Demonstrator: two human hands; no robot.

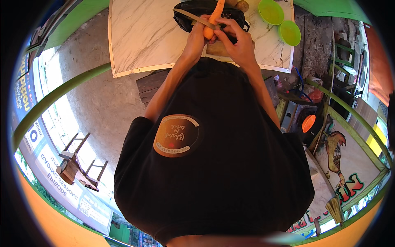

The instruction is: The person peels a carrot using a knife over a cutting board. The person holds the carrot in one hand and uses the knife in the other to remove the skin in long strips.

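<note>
My left hand (197,38) grips an orange carrot (217,12) near its thick end, and the narrow end points away from me. A knife (191,16) lies slantwise across the carrot, its blade reaching out to the left past my left hand. At the knife's other end, my right hand (239,40) holds it, with the thumb close to the carrot; the handle is mostly hidden by the fingers. Below both hands is a wooden cutting board (218,50), partly covered. Behind them lies a black plastic bag (185,15) with small scraps on it.
The marble-patterned table (142,34) has a pale raised edge. Potatoes (242,6) lie at its far side. Two green bowls, one farther (271,12) and one nearer (289,33), stand at the right edge. A wooden stool (69,169) is at far left.
</note>
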